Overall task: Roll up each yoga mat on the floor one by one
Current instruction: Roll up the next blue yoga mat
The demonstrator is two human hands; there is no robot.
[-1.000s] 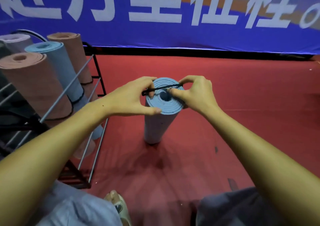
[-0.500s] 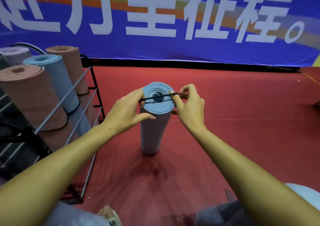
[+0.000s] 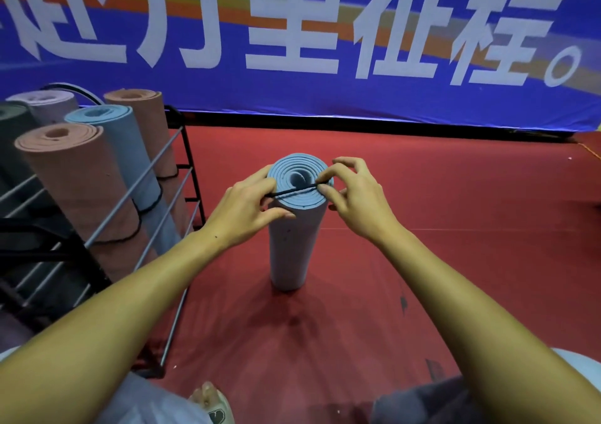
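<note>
A rolled blue yoga mat (image 3: 292, 244) stands upright on the red floor (image 3: 455, 228) in the middle of the head view. A thin black elastic band (image 3: 297, 191) is stretched across its spiral top end. My left hand (image 3: 248, 210) pinches the band's left end, with the thumb lying against the roll's side. My right hand (image 3: 353, 196) pinches the band's right end at the roll's right rim.
At the left stands a black metal rack (image 3: 187, 176) with grey bars, holding several rolled mats: a pink one (image 3: 78, 183), a blue one (image 3: 130, 153), another pink (image 3: 149, 121) and a pale one (image 3: 48, 103). A blue banner (image 3: 292, 49) runs along the back. My knees and a foot show at the bottom.
The camera has tilted up, so the roll sits lower in view. Both hands keep the band stretched over the roll's top; the band now lies nearer its front edge.
</note>
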